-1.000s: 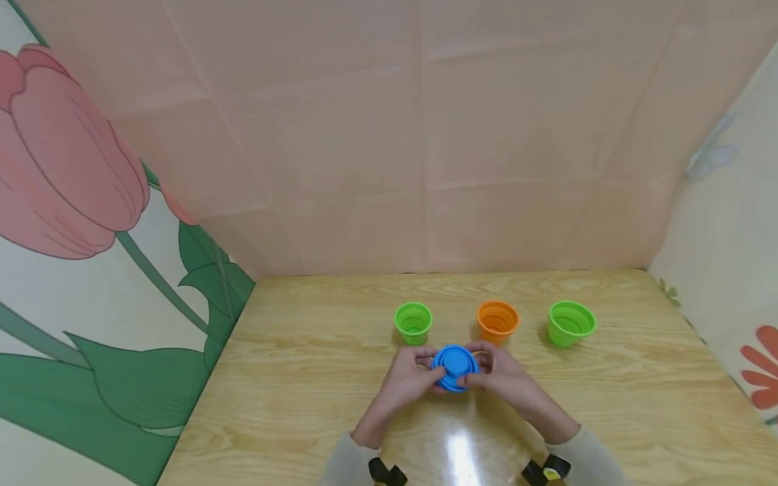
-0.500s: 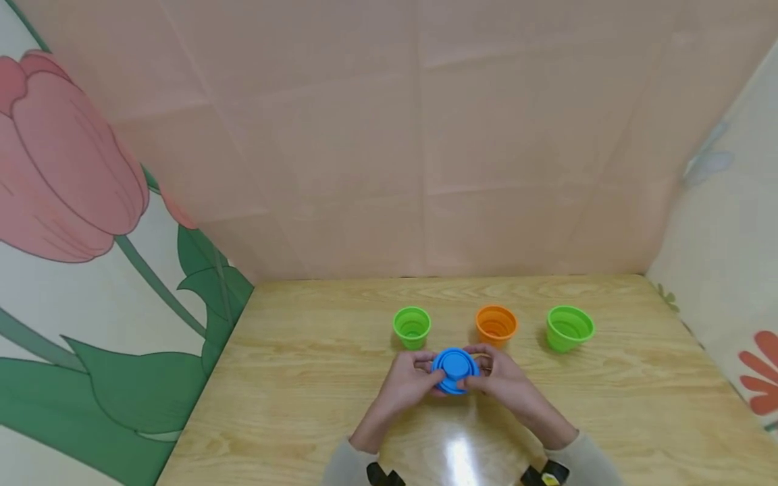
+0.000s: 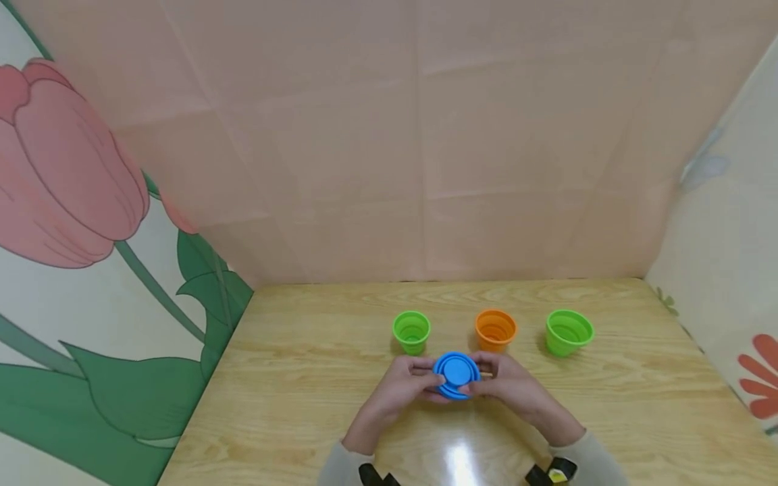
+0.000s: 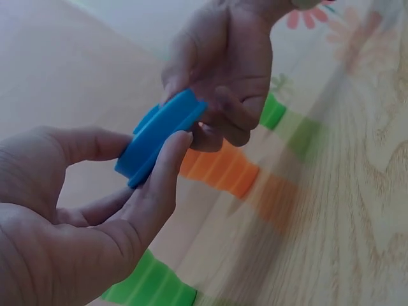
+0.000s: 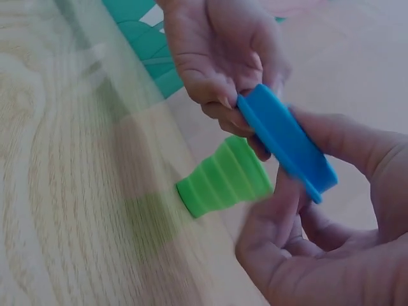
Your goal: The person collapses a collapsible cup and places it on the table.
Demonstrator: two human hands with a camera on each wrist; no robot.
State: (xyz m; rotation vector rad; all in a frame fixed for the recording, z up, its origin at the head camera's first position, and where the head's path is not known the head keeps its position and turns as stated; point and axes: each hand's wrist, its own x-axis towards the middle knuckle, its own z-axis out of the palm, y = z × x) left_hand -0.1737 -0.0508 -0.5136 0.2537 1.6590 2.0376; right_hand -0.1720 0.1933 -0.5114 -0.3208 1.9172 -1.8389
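Observation:
Between both hands, above the table, is a blue collapsible cup (image 3: 457, 370), folded flat into a disc of concentric rings. My left hand (image 3: 401, 383) pinches its left edge with thumb and fingers. On the opposite edge my right hand (image 3: 512, 387) pinches it the same way. The left wrist view shows the flattened cup (image 4: 156, 137) edge-on, thumb on one face and fingers on the other. In the right wrist view the blue cup (image 5: 288, 143) also appears thin and tilted, with the right thumb against its upper face.
Behind the hands, a green cup (image 3: 411, 331), an orange cup (image 3: 496, 329) and another green cup (image 3: 568, 332) stand extended and upright in a row on the wooden table (image 3: 316, 405). A pink cloth backdrop (image 3: 419, 148) hangs behind; patterned panels flank both sides.
The whole scene has shifted slightly downward in the head view. Both hands keep their pinch on the blue cup, whose tilt differs a little.

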